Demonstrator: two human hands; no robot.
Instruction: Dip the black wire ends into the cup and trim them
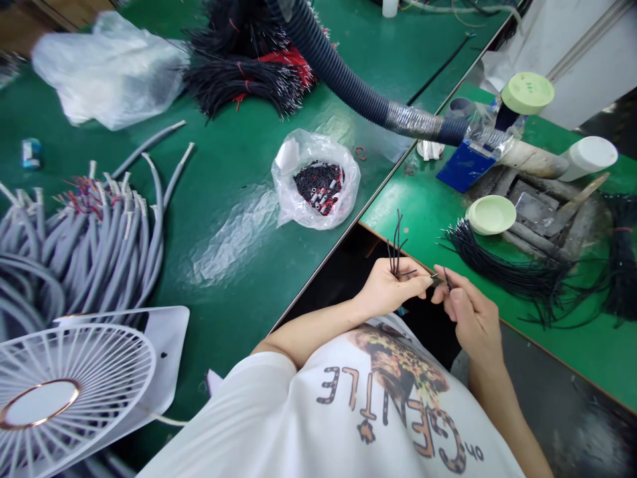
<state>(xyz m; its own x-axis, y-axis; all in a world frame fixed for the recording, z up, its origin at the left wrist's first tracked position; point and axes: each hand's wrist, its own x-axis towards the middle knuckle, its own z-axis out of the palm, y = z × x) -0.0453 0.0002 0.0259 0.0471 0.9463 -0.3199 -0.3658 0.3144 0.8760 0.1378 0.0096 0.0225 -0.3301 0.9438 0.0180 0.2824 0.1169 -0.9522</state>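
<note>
My left hand [391, 285] is closed around several thin black wires [397, 245], whose loose ends fan upward past the fingers. One wire end points from its thumb and forefinger toward my right hand [470, 309]. The right fingers are pinched together on a small, thin dark piece that I cannot make out. Both hands meet close together in front of my shirt, at the edge of the green bench. Just beyond the right hand lies a bundle of black wires [507, 262] with bare tips at its left end.
A plastic bag [343, 206] of small black, red and grey parts sits ahead. Thick grey cables [114, 245] and a white fan [114, 372] are at left. A ribbed hose [348, 76] reaches a blue hood [465, 166]. Light green lids [492, 214] rest near it.
</note>
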